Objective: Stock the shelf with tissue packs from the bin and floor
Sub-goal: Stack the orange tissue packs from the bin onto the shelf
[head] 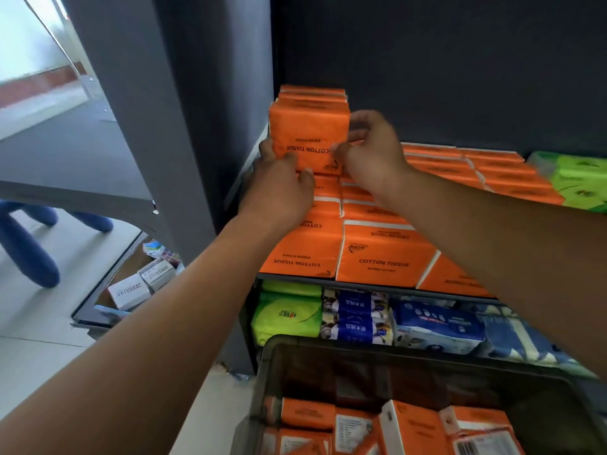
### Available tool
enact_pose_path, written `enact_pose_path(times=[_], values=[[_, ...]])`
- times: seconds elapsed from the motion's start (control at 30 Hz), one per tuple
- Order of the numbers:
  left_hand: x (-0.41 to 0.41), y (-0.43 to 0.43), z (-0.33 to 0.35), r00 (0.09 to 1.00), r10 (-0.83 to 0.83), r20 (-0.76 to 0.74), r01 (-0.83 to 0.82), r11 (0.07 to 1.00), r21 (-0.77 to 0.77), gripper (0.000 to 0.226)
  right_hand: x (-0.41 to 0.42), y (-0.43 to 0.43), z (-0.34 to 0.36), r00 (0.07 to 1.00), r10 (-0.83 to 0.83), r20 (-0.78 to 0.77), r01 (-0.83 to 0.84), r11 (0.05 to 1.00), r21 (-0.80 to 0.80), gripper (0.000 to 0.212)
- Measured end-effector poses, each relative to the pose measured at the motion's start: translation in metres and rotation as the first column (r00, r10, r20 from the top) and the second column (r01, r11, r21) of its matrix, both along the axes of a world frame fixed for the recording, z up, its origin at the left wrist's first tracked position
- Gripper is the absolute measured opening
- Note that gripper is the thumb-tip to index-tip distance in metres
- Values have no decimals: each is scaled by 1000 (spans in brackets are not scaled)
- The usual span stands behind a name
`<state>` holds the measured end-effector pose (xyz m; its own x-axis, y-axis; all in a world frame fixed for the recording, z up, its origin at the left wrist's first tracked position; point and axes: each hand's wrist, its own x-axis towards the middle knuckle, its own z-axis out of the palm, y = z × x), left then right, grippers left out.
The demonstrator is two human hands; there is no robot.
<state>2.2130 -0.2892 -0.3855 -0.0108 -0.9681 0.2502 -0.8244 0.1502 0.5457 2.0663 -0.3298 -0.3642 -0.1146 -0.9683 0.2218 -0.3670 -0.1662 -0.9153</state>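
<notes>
An upright orange tissue pack (308,133) stands at the front of a row of like packs at the shelf's back left corner, on top of flat orange packs (384,251). My left hand (279,188) grips its lower left edge, fingers curled on its front. My right hand (371,152) holds its right side, thumb on the front and fingers bent around the edge. The shelf board (295,277) carries several flat orange packs across its width. Below me a dark bin (328,349) holds more orange packs (417,428).
Green tissue packs (578,182) lie at the shelf's right end. The lower shelf holds green packs (289,313), blue-wrapped packs (358,320) and white-blue packs (437,326). A grey panel (184,126) rises at left, with small white boxes (131,290) low beside it and a blue stool (29,241).
</notes>
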Motion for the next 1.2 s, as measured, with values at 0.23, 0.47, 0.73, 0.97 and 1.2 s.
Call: enact_pose_path(times=[0.23, 0.47, 0.73, 0.97, 1.2], values=[[-6, 2, 6, 996, 70, 48, -69, 997, -25, 38, -4, 8, -1, 999, 14, 39, -15, 999, 28, 42], [-3, 13, 12, 990, 65, 128, -69, 997, 23, 45, -9, 19, 8, 992, -23, -127, 25, 999, 20, 39], [-4, 53, 16, 973, 35, 226, -36, 999, 0, 39, -25, 65, 18, 920, -37, -389, 41, 999, 3, 38], [-17, 113, 12, 973, 5, 231, 10, 998, -65, 39, -46, 131, 22, 869, 14, -494, 16, 998, 56, 35], [-33, 163, -2, 983, -156, 93, 147, 985, 89, 37, -66, 194, 5, 835, 61, -547, 4, 993, 116, 34]])
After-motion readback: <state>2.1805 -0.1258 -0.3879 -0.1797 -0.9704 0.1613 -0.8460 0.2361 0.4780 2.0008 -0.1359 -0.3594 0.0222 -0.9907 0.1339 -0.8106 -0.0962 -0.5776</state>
